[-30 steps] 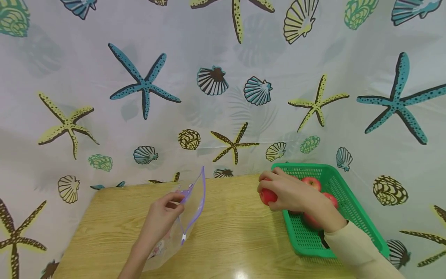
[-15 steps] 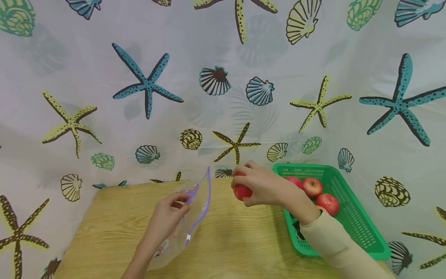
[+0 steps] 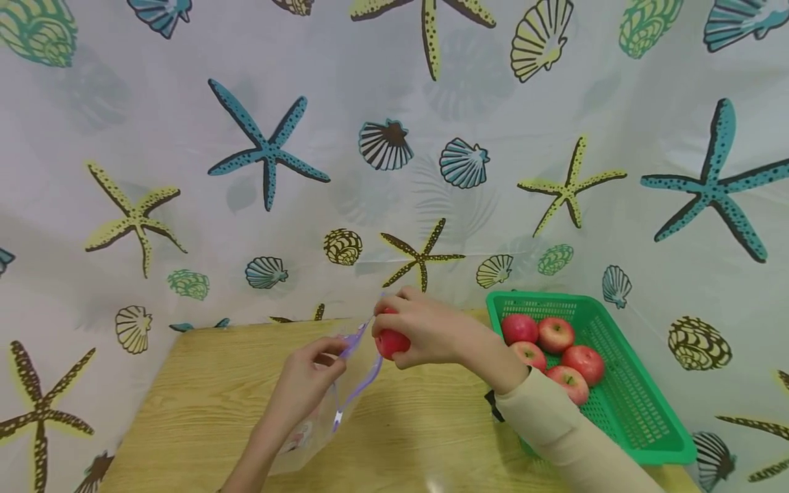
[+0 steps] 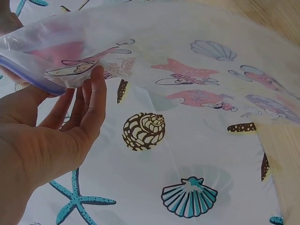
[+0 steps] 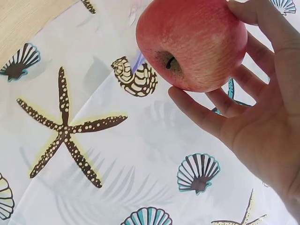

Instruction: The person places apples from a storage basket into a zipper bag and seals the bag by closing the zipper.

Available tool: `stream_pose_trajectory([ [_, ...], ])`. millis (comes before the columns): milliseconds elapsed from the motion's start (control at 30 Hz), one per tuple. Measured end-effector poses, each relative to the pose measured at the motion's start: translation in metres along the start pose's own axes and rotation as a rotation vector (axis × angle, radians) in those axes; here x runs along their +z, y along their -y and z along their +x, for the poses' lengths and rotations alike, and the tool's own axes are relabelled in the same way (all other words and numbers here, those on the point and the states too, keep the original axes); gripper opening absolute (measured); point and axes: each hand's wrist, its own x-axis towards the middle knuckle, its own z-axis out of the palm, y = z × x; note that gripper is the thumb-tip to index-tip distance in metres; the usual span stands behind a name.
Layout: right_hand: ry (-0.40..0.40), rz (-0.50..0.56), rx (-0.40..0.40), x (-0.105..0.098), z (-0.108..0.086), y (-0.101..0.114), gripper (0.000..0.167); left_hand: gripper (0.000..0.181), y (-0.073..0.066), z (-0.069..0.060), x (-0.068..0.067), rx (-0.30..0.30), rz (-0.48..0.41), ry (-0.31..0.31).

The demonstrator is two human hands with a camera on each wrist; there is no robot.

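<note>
My left hand (image 3: 308,383) pinches one side of the purple-edged mouth of a clear zip bag (image 3: 317,438), whose mouth gapes to the right. Pink and purple sea-creature prints cover the bag (image 4: 197,75) in the left wrist view. Right at that mouth, my right hand (image 3: 425,332) grips a red apple (image 5: 192,42) from above, fingers and thumb curled round its sides. The stem end of the apple shows in the right wrist view. Behind the right forearm, several red apples (image 3: 582,365) lie in a green plastic basket (image 3: 641,404).
The basket stands on the right of a wooden table (image 3: 203,383). A curtain (image 3: 394,61) printed with starfish and shells hangs behind the table and along its sides. Something small and black (image 3: 495,405) sits at the basket's near left side, partly behind the sleeve.
My right hand has carried the apple left, from over the basket to the bag's mouth. More apples in the basket have come into sight. My left hand keeps its pinch on the bag.
</note>
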Motion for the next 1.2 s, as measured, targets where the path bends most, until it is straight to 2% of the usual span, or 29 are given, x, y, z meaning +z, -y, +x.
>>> stream_pose_trajectory([
  [267, 0.011, 0.011, -0.004, 0.003, 0.013, 0.009, 0.033, 0.024, -0.005, 0.000, 0.000, 0.023, -0.009, 0.011],
  [600, 0.040, 0.051, 0.026, 0.009, 0.018, 0.014, 0.033, 0.024, -0.004, 0.002, -0.003, 0.030, -0.138, 0.038],
  [900, 0.022, 0.059, 0.025, 0.015, 0.018, 0.016, 0.036, 0.021, -0.010, 0.000, -0.007, -0.010, -0.213, 0.055],
  [1000, -0.026, 0.077, 0.010, 0.016, 0.020, 0.016, 0.035, 0.021, -0.013, 0.001, -0.010, -0.041, -0.263, 0.055],
  [1100, -0.137, 0.117, -0.028, 0.015, 0.022, 0.015, 0.029, 0.021, -0.015, 0.004, -0.014, -0.055, -0.336, 0.056],
  [1200, -0.264, 0.138, -0.075, 0.012, 0.023, 0.013, 0.025, 0.021, -0.017, 0.008, -0.020, -0.036, -0.409, 0.055],
])
